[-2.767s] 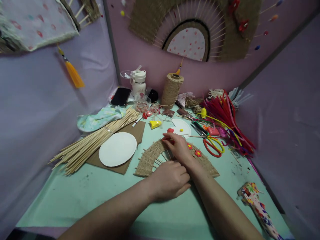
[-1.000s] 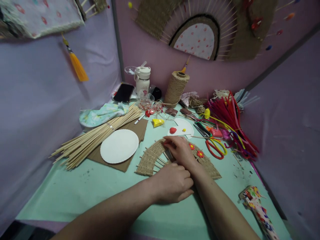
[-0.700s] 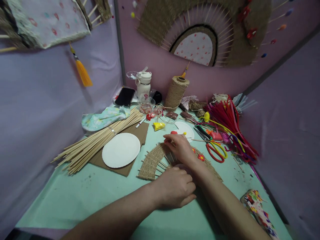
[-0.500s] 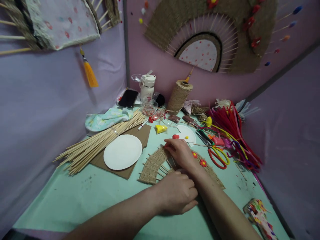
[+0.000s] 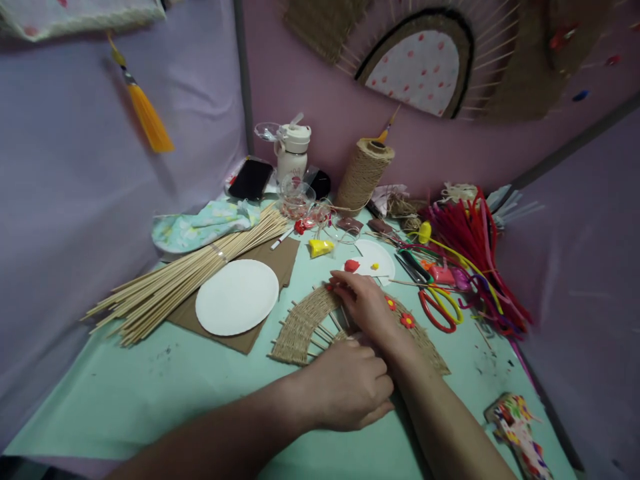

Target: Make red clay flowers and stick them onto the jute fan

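A woven twine fan [image 5: 303, 327] with thin stick ribs lies on the table, and two red flowers with yellow centres [image 5: 407, 321] sit on its right part. Over the fan's upper edge, my right hand [image 5: 367, 305] has its fingers bent and held together, fingertips down on the weave. A speck of red shows at those fingertips, too small to name. My left hand [image 5: 350, 387] is curled closed at the fan's lower middle; whatever its fingers grip is hidden. Just beyond my right hand, a white paper disc [image 5: 385, 254] carries a red lump [image 5: 352, 266] and a small yellow one [image 5: 375, 266].
To the left, a bundle of thin sticks [image 5: 185, 287] and a white oval disc [image 5: 237, 297] lie on brown cardboard [image 5: 286, 261]. Behind stand a twine spool [image 5: 364, 175] and a white bottle [image 5: 293, 150]. Scissors [image 5: 436, 311] and red pipe cleaners [image 5: 470, 227] are at right.
The camera view has tilted down a little, so the table items and wall hangings appear shifted. Both hands keep nearly the same place on the fan.
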`<state>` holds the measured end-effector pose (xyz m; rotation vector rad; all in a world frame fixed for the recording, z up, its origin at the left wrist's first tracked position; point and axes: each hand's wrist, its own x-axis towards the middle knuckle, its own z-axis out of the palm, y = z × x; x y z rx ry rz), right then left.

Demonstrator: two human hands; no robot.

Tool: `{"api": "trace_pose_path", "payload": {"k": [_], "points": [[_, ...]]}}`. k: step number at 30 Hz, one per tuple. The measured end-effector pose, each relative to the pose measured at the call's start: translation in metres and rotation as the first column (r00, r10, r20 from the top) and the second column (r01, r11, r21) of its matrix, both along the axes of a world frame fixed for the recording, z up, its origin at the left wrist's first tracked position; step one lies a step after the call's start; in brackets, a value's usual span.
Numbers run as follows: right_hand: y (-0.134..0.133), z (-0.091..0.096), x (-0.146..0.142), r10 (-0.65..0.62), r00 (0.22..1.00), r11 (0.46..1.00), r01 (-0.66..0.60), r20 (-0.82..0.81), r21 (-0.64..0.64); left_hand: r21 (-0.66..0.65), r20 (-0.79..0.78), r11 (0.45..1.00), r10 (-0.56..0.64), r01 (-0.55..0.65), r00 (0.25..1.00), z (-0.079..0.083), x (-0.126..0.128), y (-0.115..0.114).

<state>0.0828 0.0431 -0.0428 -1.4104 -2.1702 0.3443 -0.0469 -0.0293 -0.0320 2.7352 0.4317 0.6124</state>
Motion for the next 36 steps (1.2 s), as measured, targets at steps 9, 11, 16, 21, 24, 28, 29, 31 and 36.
{"api": "trace_pose_path", "payload": {"k": [9,11,16,21,24,28,29,31,36], "points": [[-0.021,0.024,0.012,-0.023,0.998,1.0,0.022,-0.052,-0.012,-0.005,0.001,1.0,-0.02,0.02,1.0,0.002,-0.001,-0.002],[-0.022,0.021,0.009,0.005,1.0,1.0,-0.005,-0.011,-0.017,-0.023,-0.004,0.999,-0.035,0.035,0.999,0.002,-0.001,-0.002],[-0.021,0.016,0.003,0.094,0.981,0.995,-0.096,0.17,0.004,-0.042,-0.011,0.998,-0.04,0.039,0.999,0.001,-0.001,-0.003],[-0.023,0.017,0.003,0.105,0.968,0.993,-0.116,0.227,0.035,-0.024,0.012,0.999,-0.026,0.026,1.0,0.001,0.001,-0.004],[-0.023,0.016,0.003,0.106,0.963,0.992,-0.12,0.247,0.04,-0.019,0.026,1.0,-0.017,0.018,1.0,0.0,0.001,-0.004],[-0.022,0.014,0.002,0.09,0.956,0.993,-0.109,0.278,0.054,-0.012,0.023,1.0,-0.016,0.016,1.0,0.001,0.001,-0.004],[-0.022,0.013,0.002,0.088,0.953,0.993,-0.108,0.289,0.054,-0.011,0.021,1.0,-0.015,0.015,1.0,0.001,0.001,-0.004],[-0.022,0.012,0.002,0.089,0.945,0.992,-0.112,0.316,0.057,-0.011,0.021,1.0,-0.014,0.014,1.0,0.001,0.001,-0.004],[-0.022,0.01,0.001,0.083,0.928,0.99,-0.118,0.363,0.074,0.0,0.034,1.0,-0.002,0.003,0.999,0.0,0.002,-0.004]]}}
